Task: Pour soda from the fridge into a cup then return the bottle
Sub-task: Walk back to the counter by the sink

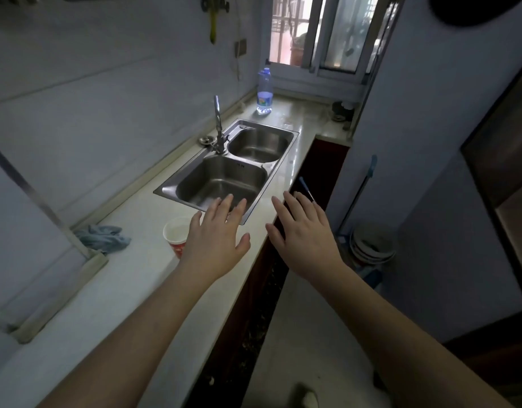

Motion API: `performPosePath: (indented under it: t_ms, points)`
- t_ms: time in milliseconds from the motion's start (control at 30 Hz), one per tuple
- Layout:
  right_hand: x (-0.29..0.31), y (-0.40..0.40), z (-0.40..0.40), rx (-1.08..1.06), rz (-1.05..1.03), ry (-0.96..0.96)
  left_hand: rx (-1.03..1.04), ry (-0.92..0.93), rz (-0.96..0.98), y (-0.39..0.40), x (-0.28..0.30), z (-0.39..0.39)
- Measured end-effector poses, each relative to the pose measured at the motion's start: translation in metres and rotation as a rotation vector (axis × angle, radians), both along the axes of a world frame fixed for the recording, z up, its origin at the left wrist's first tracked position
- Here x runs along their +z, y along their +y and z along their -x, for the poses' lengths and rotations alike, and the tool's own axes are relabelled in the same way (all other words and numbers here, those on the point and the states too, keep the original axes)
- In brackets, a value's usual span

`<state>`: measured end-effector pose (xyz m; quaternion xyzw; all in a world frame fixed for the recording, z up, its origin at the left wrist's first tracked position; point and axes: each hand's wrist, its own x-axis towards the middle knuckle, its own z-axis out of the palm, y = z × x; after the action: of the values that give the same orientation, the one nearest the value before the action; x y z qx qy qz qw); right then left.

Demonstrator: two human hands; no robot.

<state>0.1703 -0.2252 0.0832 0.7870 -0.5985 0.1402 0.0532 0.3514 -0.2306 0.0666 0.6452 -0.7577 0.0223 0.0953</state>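
A red and white paper cup (175, 234) stands upright on the pale counter (130, 278), just left of my left hand (217, 240). That hand hovers palm down over the counter's front part, fingers spread, holding nothing. My right hand (302, 235) is stretched out beside it past the counter's front edge, also flat with fingers apart and empty. A clear plastic bottle (264, 92) with a blue cap and label stands at the far end of the counter below the window. No fridge is in view.
A steel double sink (239, 169) with a tap (218, 125) lies beyond my hands. A blue cloth (103, 237) lies at the left by the wall. On the floor at the right are stacked bowls (371, 245) and a mop handle (363, 189). Dark cabinet fronts run below the counter.
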Motion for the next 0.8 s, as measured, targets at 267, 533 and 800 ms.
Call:
performPosePath:
  t_ms: [267, 533, 800]
  points:
    - [-0.017, -0.089, 0.036, 0.220, -0.015, -0.045, 0.171, -0.025, -0.054, -0.058, -0.009, 0.038]
    - [-0.027, -0.139, 0.018, 0.474, -0.012, -0.080, 0.416, -0.004, -0.088, -0.057, -0.013, 0.035]
    - [-0.053, -0.146, -0.050, 0.668, -0.114, -0.009, 0.638, 0.058, -0.096, -0.020, -0.031, -0.008]
